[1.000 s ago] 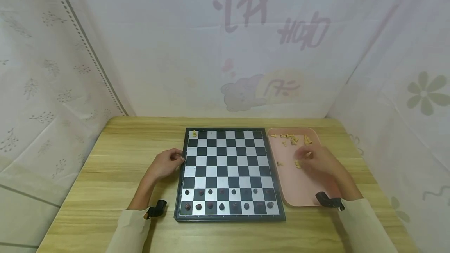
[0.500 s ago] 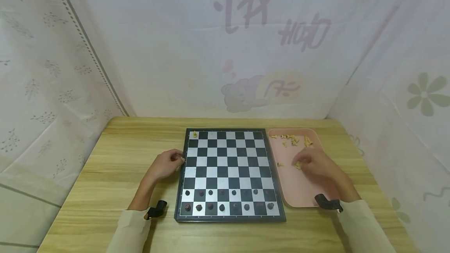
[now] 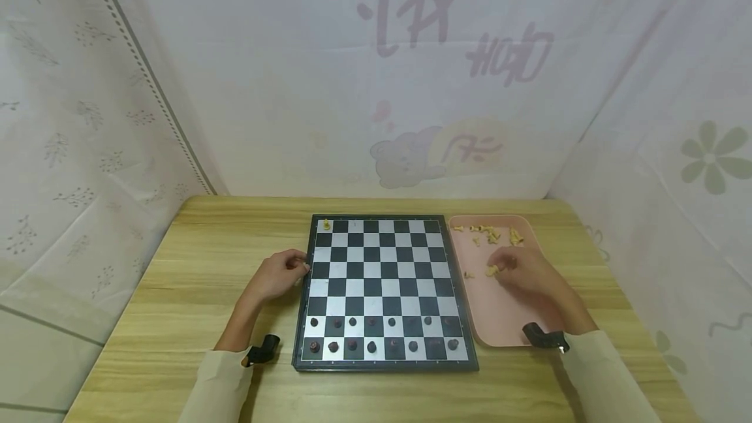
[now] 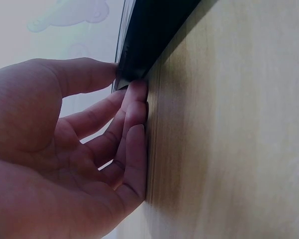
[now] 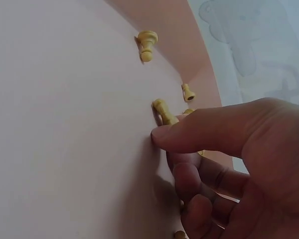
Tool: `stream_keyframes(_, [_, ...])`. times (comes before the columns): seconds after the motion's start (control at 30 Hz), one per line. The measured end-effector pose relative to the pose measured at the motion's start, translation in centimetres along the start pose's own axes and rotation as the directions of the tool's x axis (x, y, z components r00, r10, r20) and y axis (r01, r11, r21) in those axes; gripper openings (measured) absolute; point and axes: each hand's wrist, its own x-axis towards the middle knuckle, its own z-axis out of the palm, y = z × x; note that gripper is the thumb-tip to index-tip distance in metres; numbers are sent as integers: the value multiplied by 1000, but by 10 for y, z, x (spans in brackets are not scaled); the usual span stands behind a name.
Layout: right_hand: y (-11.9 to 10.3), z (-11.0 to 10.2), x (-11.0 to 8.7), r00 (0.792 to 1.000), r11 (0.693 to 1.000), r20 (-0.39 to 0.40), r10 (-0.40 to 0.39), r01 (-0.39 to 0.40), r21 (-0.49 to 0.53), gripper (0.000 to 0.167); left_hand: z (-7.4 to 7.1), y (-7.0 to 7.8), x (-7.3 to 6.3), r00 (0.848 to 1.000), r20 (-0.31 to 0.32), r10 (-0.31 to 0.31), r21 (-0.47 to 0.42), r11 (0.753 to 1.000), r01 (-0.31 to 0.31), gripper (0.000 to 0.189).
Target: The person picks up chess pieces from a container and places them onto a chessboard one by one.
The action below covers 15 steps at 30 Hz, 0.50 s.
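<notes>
The yellow piece (image 3: 491, 271) is pinched between thumb and curled right fingers (image 5: 187, 181) of mine, at the tray (image 3: 496, 318); whether it touches the tray's floor I cannot tell. The right wrist view shows its end poking past my thumb, with a pawn (image 5: 147, 46) lying nearby; the head view takes in the other pieces (image 3: 492, 236) toward the tray's far end. My left fingers (image 4: 135, 149), bent, hold the board (image 3: 371, 271) by its edge; only the left wrist view shows them along the table (image 4: 229, 124). Only the head view shows dark pieces (image 3: 372, 346) in two near rows.
</notes>
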Motion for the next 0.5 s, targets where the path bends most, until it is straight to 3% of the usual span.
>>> stream_keyframes(0.27, [-3, -1, 2, 999, 998, -8, 53, -52, 31, 22, 1, 1, -1, 1000, 1, -7, -1, 1000, 7, 33])
stream_keyframes(0.5, [-3, 0, 2, 999, 998, -16, 41, -40, 40, 22, 0, 0, -1, 1000, 5, -22, -5, 1000, 22, 33])
